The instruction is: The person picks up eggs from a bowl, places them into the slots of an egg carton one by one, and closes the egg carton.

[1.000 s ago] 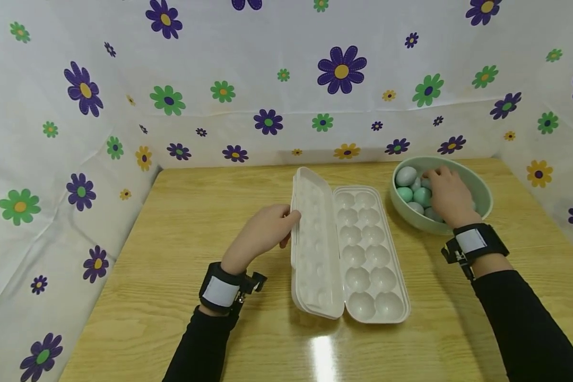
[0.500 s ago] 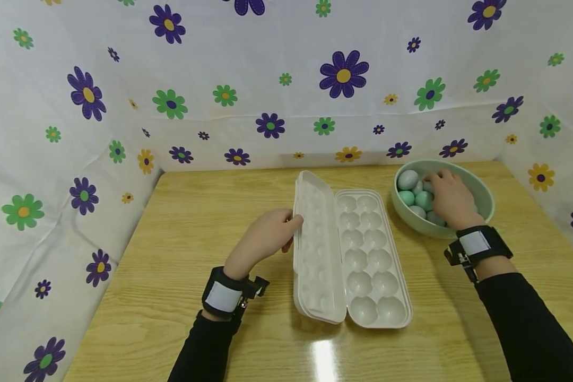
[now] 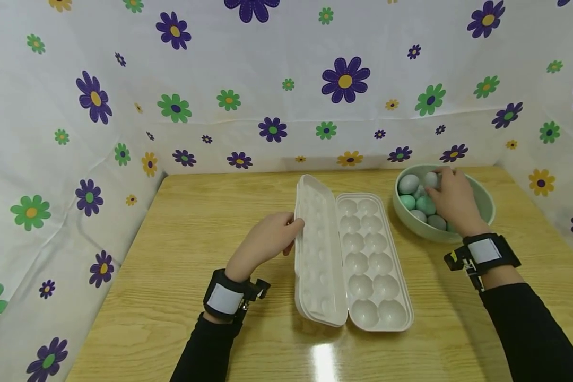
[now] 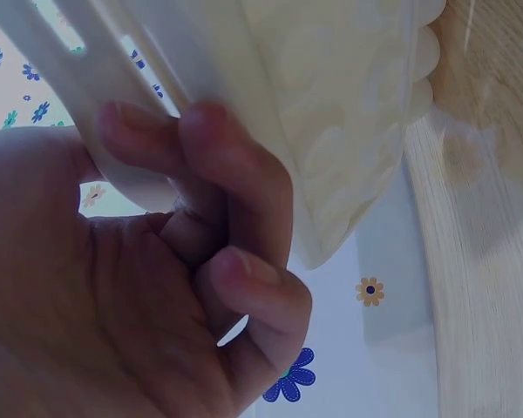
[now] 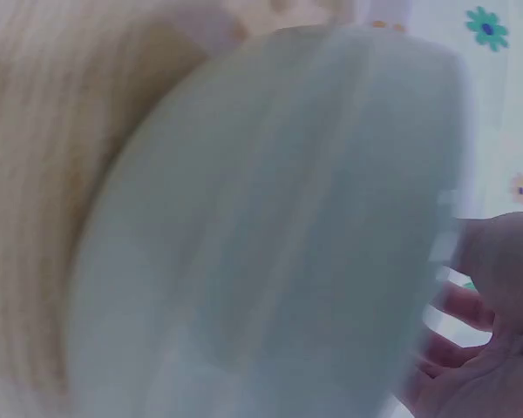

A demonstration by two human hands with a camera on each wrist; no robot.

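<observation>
A white plastic egg carton (image 3: pixel 377 265) stands open on the table, its two rows of round cups holding nothing. My left hand (image 3: pixel 269 239) grips the outer edge of its raised lid (image 3: pixel 320 254), thumb on the inner side. In the left wrist view the fingers (image 4: pixel 253 183) curl behind the lid. At the right, my right hand (image 3: pixel 453 199) reaches into a pale green bowl (image 3: pixel 420 228) and pinches a pale grey egg (image 3: pixel 431 180) between thumb and fingers. Around it lie several grey and mint-green eggs (image 3: pixel 425 205). In the right wrist view, the bowl's wall hides the fingertips.
The wooden table (image 3: pixel 210 212) backs onto a white cloth (image 3: pixel 196 63) with printed flowers, which also hangs along the left and right sides. The bowl stands just right of the carton's far end.
My right hand has shifted slightly and its thumb and fingers now show around a pale grey egg, raised a little among the others. My left hand keeps its grip on the lid.
</observation>
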